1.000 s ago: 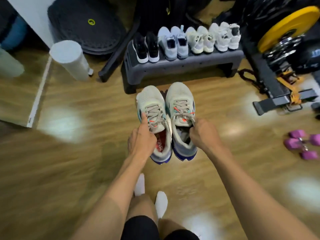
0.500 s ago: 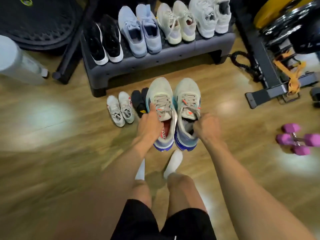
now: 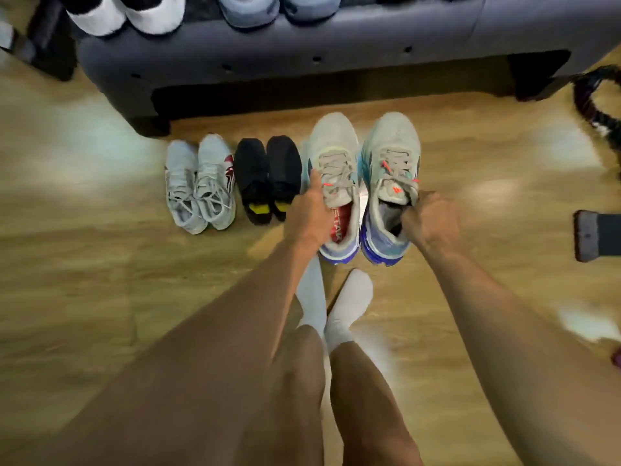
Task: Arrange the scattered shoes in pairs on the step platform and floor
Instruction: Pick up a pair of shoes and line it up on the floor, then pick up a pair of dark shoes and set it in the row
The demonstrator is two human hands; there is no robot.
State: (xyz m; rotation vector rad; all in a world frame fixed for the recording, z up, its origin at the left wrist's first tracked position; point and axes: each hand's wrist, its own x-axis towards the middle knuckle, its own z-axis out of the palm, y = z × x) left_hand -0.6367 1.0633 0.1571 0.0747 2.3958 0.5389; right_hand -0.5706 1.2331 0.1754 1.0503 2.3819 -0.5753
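Left fingers (image 3: 314,183): the thumb lies flat up the side of the left grey shoe (image 3: 336,153). The other fingers are hidden, but they look tucked into the shoe's opening, pinching its edge.
Right fingers (image 3: 415,213): curled tight together and clamped on the tongue of the right grey shoe (image 3: 391,142).
Left hand (image 3: 307,216): in the middle of the frame, just right of the black pair (image 3: 268,173).
Right hand (image 3: 431,222): right of the middle, over the back end of its shoe.
Slip risk: each shoe is held by only a small pinch at the opening. I think a toe could tip down, or a shoe could drop and land crooked.
Bump risk: the left grey shoe is just beside the black pair. A push to the left could knock that pair out of line.
Feet risk: the white socks (image 3: 349,304) stand right below the heels of the shoes. A step forward could kick them.
Where the shoes are: in the middle of the frame, side by side, with their toes pointing at the step platform (image 3: 336,58). I cannot tell if their soles touch the floor (image 3: 100,264).
How they look: big, grey on top, light blue on the sides and dark blue at the heels. They have grey laces with orange bits, and the left one is red inside.
Row on the floor: the grey-white pair (image 3: 201,183) is on the left, and the black pair is next to it.
Top edge of the frame: a black-and-white pair (image 3: 127,11) and a pale blue pair (image 3: 279,5) sit on the platform.
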